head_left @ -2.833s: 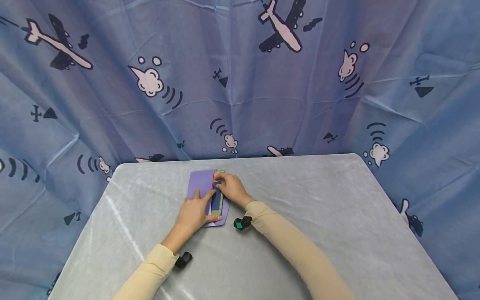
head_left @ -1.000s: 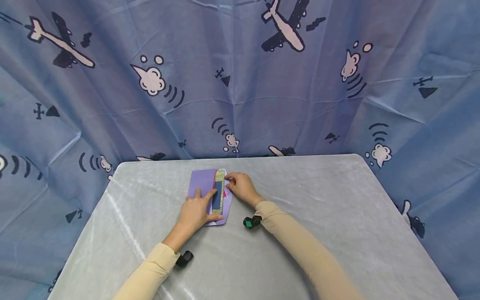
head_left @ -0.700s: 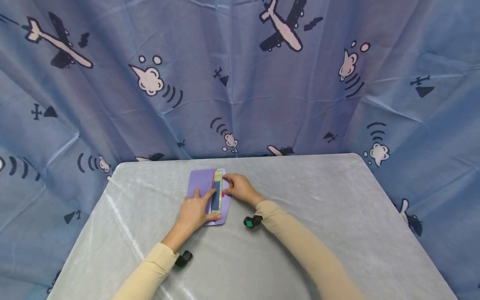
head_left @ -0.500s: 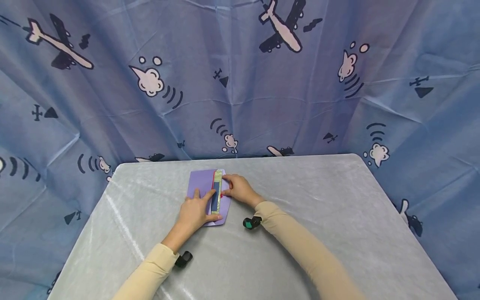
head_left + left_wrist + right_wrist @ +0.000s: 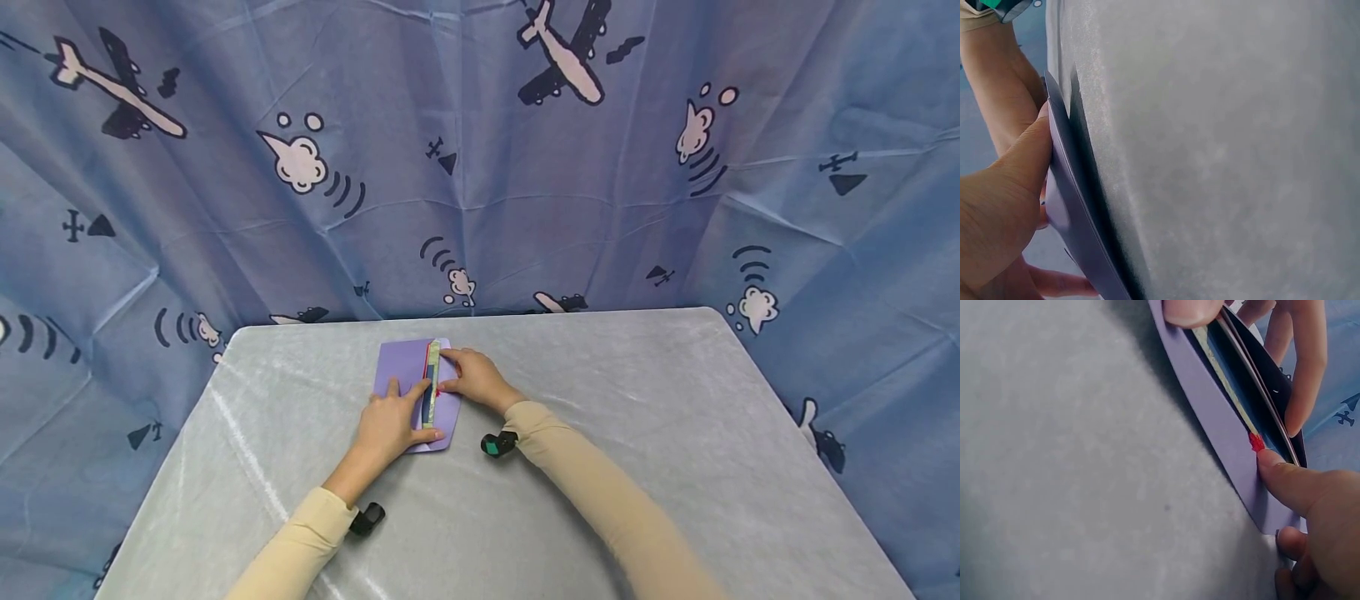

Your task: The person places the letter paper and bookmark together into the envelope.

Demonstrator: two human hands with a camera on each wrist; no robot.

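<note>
A purple envelope (image 5: 401, 358) lies on the table, its flap (image 5: 1204, 394) spread to the right. A yellow-green card (image 5: 434, 354) with a blue panel shows as a narrow strip in the envelope's mouth; its remainder is hidden inside. My left hand (image 5: 386, 425) presses on the envelope with spread fingers, the thumb near its front edge. At the card's right edge, my right hand (image 5: 480, 379) touches with index finger and thumb, set apart along that edge. The right wrist view shows the thumb (image 5: 1272, 465) against a small red spot (image 5: 1256, 442) there.
The table (image 5: 600, 400) has a pale grey cover. Behind and around it hangs a blue curtain (image 5: 480, 167) printed with planes. Each wrist bears a small black camera, one on the left (image 5: 367, 519) and one on the right (image 5: 498, 443).
The card's visible strip has narrowed as its right edge shifted left. My right hand first went right, off the card, then came back left against its edge. My left hand stays in place.
</note>
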